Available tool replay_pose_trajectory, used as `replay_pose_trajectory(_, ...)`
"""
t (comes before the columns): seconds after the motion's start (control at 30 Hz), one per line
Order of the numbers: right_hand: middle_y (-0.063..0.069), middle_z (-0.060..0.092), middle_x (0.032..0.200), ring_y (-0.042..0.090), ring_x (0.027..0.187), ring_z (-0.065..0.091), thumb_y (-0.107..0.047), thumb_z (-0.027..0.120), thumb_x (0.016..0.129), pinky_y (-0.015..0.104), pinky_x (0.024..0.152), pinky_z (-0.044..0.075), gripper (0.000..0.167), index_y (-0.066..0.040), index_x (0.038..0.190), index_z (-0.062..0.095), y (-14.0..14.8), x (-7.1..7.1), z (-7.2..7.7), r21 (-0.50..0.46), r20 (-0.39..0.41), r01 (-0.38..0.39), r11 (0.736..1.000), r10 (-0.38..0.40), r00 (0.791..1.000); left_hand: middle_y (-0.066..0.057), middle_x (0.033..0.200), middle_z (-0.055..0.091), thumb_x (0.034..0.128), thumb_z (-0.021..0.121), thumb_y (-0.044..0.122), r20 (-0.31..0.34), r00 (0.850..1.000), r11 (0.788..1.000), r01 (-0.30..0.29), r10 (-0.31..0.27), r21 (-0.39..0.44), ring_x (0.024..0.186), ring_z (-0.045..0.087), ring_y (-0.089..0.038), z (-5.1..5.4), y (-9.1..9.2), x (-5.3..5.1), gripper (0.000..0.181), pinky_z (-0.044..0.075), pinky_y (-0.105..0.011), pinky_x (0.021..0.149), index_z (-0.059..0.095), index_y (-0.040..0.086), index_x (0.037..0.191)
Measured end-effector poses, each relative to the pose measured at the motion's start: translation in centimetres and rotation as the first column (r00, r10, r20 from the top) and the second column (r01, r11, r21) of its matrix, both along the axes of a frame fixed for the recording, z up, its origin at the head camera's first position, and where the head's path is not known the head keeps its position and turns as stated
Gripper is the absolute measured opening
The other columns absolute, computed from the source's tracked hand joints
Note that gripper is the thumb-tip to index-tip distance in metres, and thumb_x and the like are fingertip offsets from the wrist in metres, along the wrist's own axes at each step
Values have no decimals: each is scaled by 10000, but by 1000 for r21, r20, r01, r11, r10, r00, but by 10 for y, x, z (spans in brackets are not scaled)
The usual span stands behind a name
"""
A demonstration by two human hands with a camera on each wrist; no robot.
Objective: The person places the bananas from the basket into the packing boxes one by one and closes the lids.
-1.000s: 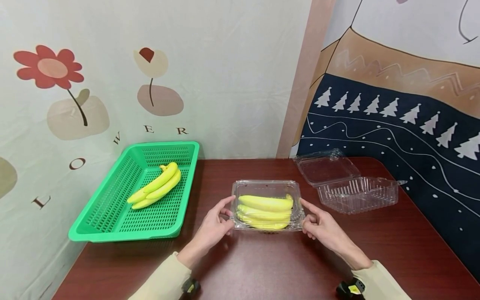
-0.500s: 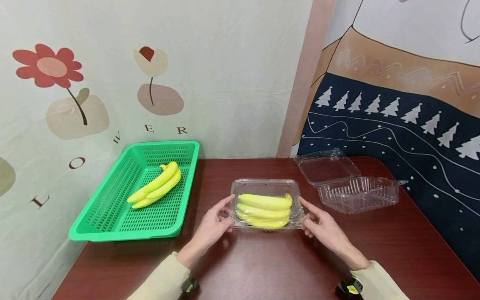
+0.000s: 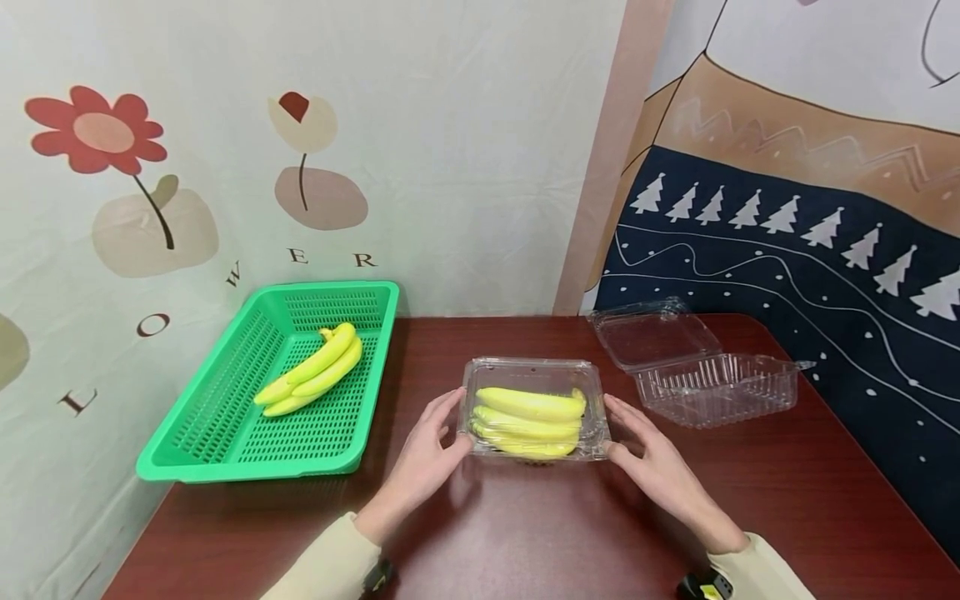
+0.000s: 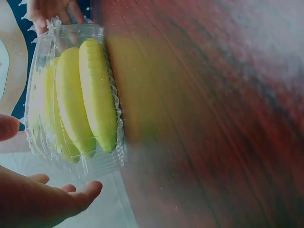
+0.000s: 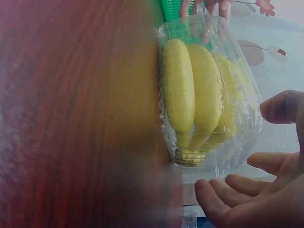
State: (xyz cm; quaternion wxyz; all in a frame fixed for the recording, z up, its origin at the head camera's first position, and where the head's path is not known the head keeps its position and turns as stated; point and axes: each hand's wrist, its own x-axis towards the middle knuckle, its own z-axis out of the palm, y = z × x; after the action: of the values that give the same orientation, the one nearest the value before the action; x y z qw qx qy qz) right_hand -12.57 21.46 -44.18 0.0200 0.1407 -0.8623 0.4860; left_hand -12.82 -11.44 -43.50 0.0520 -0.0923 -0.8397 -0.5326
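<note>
while at either end of the clear box (image 3: 506,375) of bananas (image 3: 531,406), hands (image 3: 425,461) (image 3: 662,475) loose-fingered

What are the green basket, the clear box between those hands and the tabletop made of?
Green basket: probably molded plastic with a slight sheen, judging by its even color and slotted walls.
Clear box: thin, glossy plastic, it seems; the bananas show through and its ridges catch highlights.
Tabletop: reddish-brown, streaky grain and a soft sheen, so wood or a wood-look laminate.
</note>
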Motion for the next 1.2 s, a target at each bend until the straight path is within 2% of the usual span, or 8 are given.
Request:
replay_pose_trajectory(0.17, 155, 345, 1652, 338, 1455, 401, -164, 675, 993, 540, 1067, 468, 661, -57, 1586, 405, -3, 5, 2, 0, -19, -22, 1000, 22, 1000, -136, 1610, 418, 874, 693, 79, -24, 999, 999, 22, -23, -34, 1418, 473, -360, -1, 0, 2, 723, 420, -510, 1130, 446, 24, 1551)
replay_pose_trajectory(0.37, 139, 342, 1656, 348, 1465, 381, -170, 664, 1005, 546, 1075, 452, 660, -61, 1595, 388, -5, 5, 1, 8, -24, -57, 998, 57, 998, -125, 1619, 411, 910, 680, 122, -31, 998, 997, 44, -46, -60, 1457, 432, -318, -4, 2, 3, 684, 374, -490, 1167, 454, 18, 1547)
replay_pose_trajectory(0.53, 101, 333, 1665, 331, 1480, 361, -205, 653, 1014, 506, 1089, 447, 677, -74, 1610, 360, -5, 2, 0, 17, -1, -54, 998, 54, 999, -124, 1646, 363, 954, 658, 164, -7, 998, 998, 56, -56, -26, 1470, 407, -336, -4, 4, 2, 676, 374, -503, 1158, 415, 12, 1567)
replay_pose_trajectory(0.67, 107, 323, 1668, 337, 1479, 366, -207, 645, 1020, 486, 1081, 452, 681, -62, 1613, 344, -7, -2, 0, 4, 11, -67, 998, 67, 998, -105, 1675, 309, 968, 638, 166, 15, 999, 999, 47, -47, -8, 1496, 362, -320, -4, 6, 0, 693, 352, -514, 1170, 371, 14, 1589)
replay_pose_trajectory(0.8, 138, 338, 1656, 362, 1470, 390, -194, 643, 1016, 528, 1075, 452, 677, -45, 1608, 348, -9, -5, 1, -15, 8, -79, 997, 79, 997, -86, 1682, 299, 966, 635, 174, 18, 999, 1000, 26, -26, -16, 1511, 336, -295, -3, 8, -1, 701, 330, -528, 1186, 365, 18, 1593)
replay_pose_trajectory(1.2, 142, 333, 1658, 347, 1494, 354, -199, 651, 1015, 540, 1111, 407, 700, -57, 1619, 326, -10, -7, 1, -39, 17, -88, 995, 89, 996, -83, 1688, 282, 958, 638, 200, 18, 1000, 1000, 22, -21, -19, 1493, 363, -312, -5, 7, -1, 722, 338, -545, 1178, 356, 31, 1600)
